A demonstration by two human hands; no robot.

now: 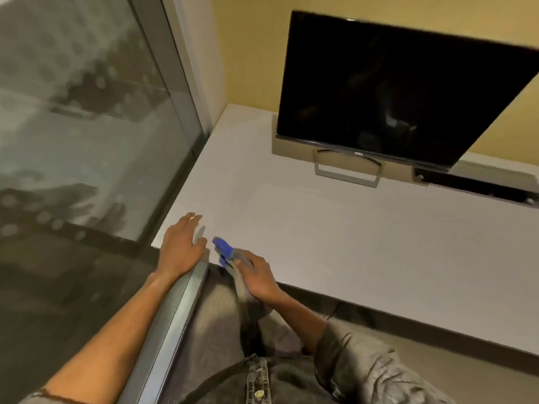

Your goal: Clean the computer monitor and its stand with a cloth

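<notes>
The left hand (182,246) lay spread, fingers relaxed, on the near left corner of the pale grey worktop (320,228); beside it the right hand (256,277) gripped a blurred blue-and-grey object (223,250), cloth or not unclear; the black flat-screen monitor (402,88) on its grey metal stand (347,173) stood far right

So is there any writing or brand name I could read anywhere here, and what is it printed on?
"DELL": small pale logo on the bottom bezel of the black flat-screen monitor, just above its grey metal stand.
Nothing else is readable; the blue-topped spray bottle is too blurred to tell.
</notes>
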